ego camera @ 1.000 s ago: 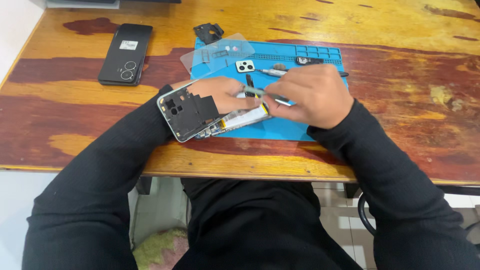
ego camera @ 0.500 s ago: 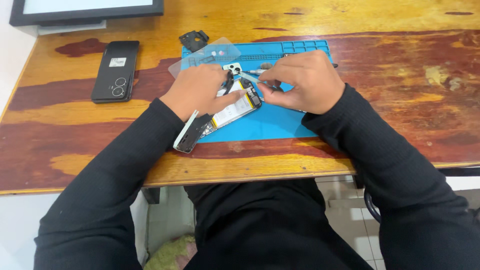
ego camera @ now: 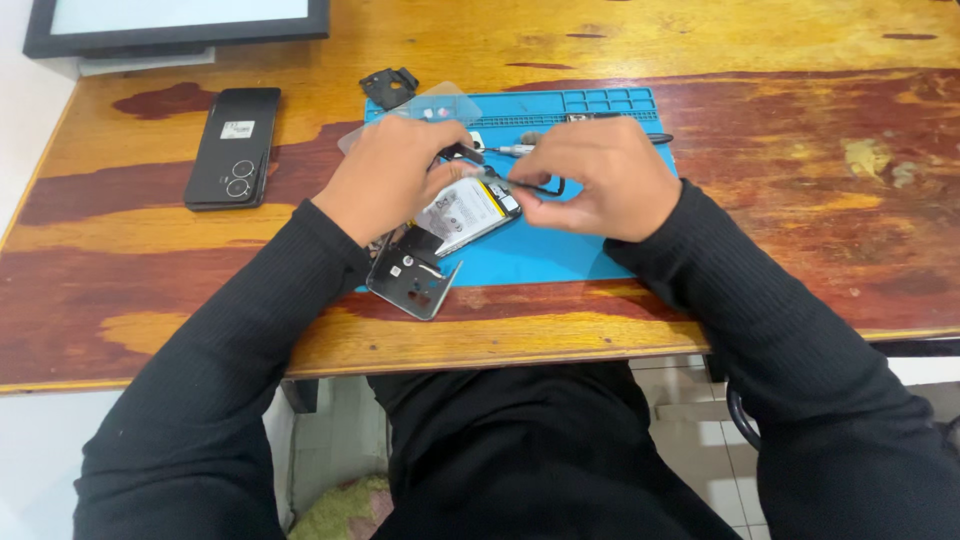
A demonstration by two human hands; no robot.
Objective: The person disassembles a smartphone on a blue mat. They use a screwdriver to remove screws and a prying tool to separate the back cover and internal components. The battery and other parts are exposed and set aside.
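An opened phone (ego camera: 462,212) with its back off and a white battery showing lies tilted over the left part of the blue work mat (ego camera: 570,255). Its lower end (ego camera: 410,285) sticks out past the mat toward the table's front edge. My left hand (ego camera: 393,175) grips the phone's upper left side. My right hand (ego camera: 592,182) pinches a thin black tool (ego camera: 542,187), its tip at the phone's upper right corner. Both hands hide the top of the phone.
A black phone (ego camera: 232,147) lies face down at the left. A small black part (ego camera: 390,87) and a clear plastic piece (ego camera: 445,100) sit at the mat's far left corner. A metal-tipped tool (ego camera: 515,149) lies on the mat. A monitor (ego camera: 180,22) stands at the back left.
The opened phone has been turned and tilted up by my left hand, its lower end now pointing toward the table's front edge. My right hand has stayed at its top with the tool.
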